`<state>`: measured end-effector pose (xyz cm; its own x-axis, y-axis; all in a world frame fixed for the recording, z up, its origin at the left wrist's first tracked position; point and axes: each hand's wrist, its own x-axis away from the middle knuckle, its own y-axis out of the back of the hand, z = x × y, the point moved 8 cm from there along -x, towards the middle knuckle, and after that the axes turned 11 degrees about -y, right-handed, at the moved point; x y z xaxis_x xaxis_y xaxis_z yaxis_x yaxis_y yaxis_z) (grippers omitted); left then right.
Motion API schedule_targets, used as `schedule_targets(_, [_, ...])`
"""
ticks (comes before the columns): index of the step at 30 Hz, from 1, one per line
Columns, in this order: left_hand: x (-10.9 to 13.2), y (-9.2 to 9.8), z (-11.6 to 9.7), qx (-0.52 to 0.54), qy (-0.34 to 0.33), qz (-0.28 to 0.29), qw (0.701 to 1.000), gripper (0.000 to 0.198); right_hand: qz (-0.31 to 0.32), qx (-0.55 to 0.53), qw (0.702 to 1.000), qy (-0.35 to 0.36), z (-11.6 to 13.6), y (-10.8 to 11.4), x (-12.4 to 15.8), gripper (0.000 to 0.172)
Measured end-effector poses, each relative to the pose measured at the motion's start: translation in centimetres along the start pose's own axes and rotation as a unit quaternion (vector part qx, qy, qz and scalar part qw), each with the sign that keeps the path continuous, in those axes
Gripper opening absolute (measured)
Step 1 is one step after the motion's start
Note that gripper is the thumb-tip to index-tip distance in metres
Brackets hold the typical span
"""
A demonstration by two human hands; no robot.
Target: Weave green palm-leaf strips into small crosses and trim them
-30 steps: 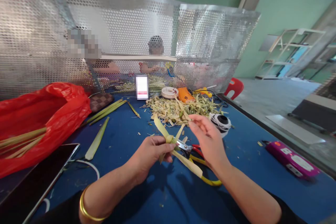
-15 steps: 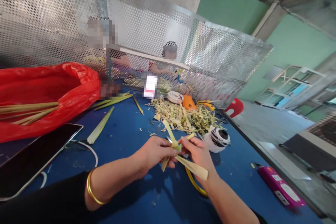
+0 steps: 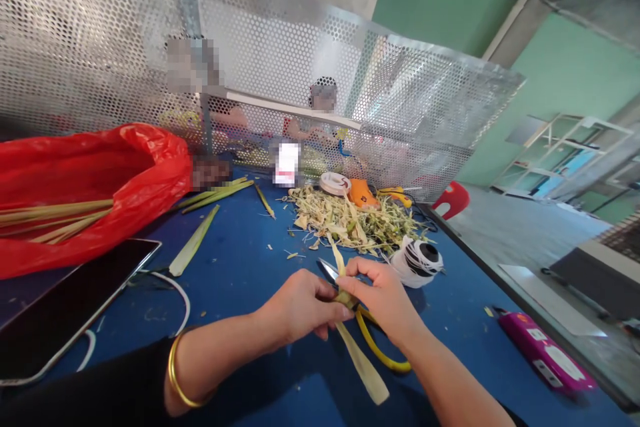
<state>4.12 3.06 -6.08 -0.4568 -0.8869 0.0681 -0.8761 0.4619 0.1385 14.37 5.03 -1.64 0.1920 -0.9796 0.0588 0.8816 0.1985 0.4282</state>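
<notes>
Both of my hands meet over the blue table, pinching a folded pale leaf strip. My left hand grips the knotted part between thumb and fingers. My right hand pinches the strip just above, where one end points up and away; a longer end hangs down toward me. Beneath the hands lies a pair of scissors with yellow handles, its blades pointing away from me. Its middle is hidden by my fingers. A roll of white string stands just beyond my right hand.
Leaf scraps are heaped behind my hands, with a tape roll and an orange item at their back. Left are a red plastic bag, a tablet and a cut leaf. A purple pack lies right. People sit behind the perforated screen.
My right hand has shifted its pinch onto the upper part of the strip. The long end has swung from across my right wrist to hanging downward, and more of the scissors shows.
</notes>
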Motion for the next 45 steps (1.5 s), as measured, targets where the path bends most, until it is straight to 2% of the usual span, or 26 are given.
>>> schedule_targets(6, [0.4,-0.1,-0.4,-0.105,-0.021,0.012,0.994,0.027,-0.052,0.038,0.995,0.079,1.3,-0.5,0.8,0.021])
schedule_targets(9, [0.4,-0.3,-0.4,-0.113,-0.029,0.015,0.993,0.031,-0.076,0.07,0.987,0.122,1.7,-0.8,1.2,0.022])
schedule_targets(12, [0.1,0.4,-0.3,-0.078,-0.032,-0.024,0.996,0.032,-0.065,0.093,0.986,0.122,1.4,-0.5,0.9,0.015])
schedule_targets(15, [-0.2,1.5,0.0,0.004,0.016,-0.073,0.997,0.027,-0.03,0.14,0.981,0.128,1.4,0.4,0.3,0.02])
schedule_targets(17, [-0.2,2.1,0.0,0.057,0.044,-0.079,0.994,0.026,0.001,0.185,0.972,0.146,1.5,0.7,0.1,0.02])
schedule_targets(19, [-0.3,2.4,-0.1,0.093,0.055,-0.071,0.992,0.026,0.002,0.211,0.964,0.165,1.6,1.0,-0.1,0.019])
schedule_targets(23, [-0.4,2.4,0.0,0.151,0.069,-0.061,0.984,0.023,-0.062,0.232,0.954,0.181,1.7,1.6,-0.5,0.019])
schedule_targets(25, [-0.4,2.8,0.3,0.169,0.076,-0.089,0.979,0.022,-0.09,0.229,0.952,0.182,1.9,2.1,-0.2,0.018])
schedule_targets(26, [-0.4,3.1,0.4,0.177,0.079,-0.109,0.975,0.022,-0.124,0.221,0.949,0.187,2.2,2.7,0.2,0.018])
schedule_targets(28, [-0.4,3.6,0.5,0.192,0.076,-0.149,0.967,0.022,-0.25,0.189,0.926,0.211,3.2,4.7,2.2,0.018])
schedule_targets(30, [-0.4,4.1,0.4,0.204,0.06,-0.188,0.959,0.023,-0.394,0.145,0.874,0.243,4.0,6.2,5.3,0.016])
schedule_targets(31, [-0.3,4.3,0.3,0.211,0.048,-0.205,0.955,0.023,-0.409,0.128,0.863,0.268,4.4,5.9,6.4,0.012])
schedule_targets(32, [-0.2,4.5,0.1,0.218,0.034,-0.221,0.95,0.024,-0.361,0.127,0.883,0.272,4.5,4.7,6.4,0.009])
schedule_targets(33, [-0.2,4.6,-0.1,0.226,0.019,-0.234,0.945,0.024,-0.27,0.143,0.917,0.257,4.4,2.7,5.6,0.011])
schedule_targets(35, [0.0,4.7,-0.4,0.238,-0.011,-0.254,0.937,0.024,-0.116,0.156,0.967,0.164,3.0,-1.2,3.9,0.017])
schedule_targets(36, [0.1,4.7,-0.6,0.241,-0.024,-0.261,0.934,0.024,-0.089,0.137,0.979,0.118,2.1,-2.3,3.3,0.018])
schedule_targets(37, [0.2,4.7,-0.7,0.243,-0.033,-0.267,0.932,0.025,-0.072,0.117,0.987,0.083,1.5,-3.1,2.7,0.021])
schedule_targets(39, [0.3,4.5,-0.7,0.243,-0.043,-0.266,0.932,0.025,-0.084,0.076,0.993,0.04,0.5,-3.8,1.8,0.025])
schedule_targets(42, [0.3,4.2,-0.8,0.241,-0.056,-0.261,0.933,0.024,-0.13,0.045,0.99,0.018,-0.2,-3.3,1.1,0.028])
schedule_targets(45, [0.4,4.1,-0.7,0.238,-0.062,-0.266,0.932,0.021,-0.116,0.021,0.993,0.01,-0.4,-3.4,0.9,0.028])
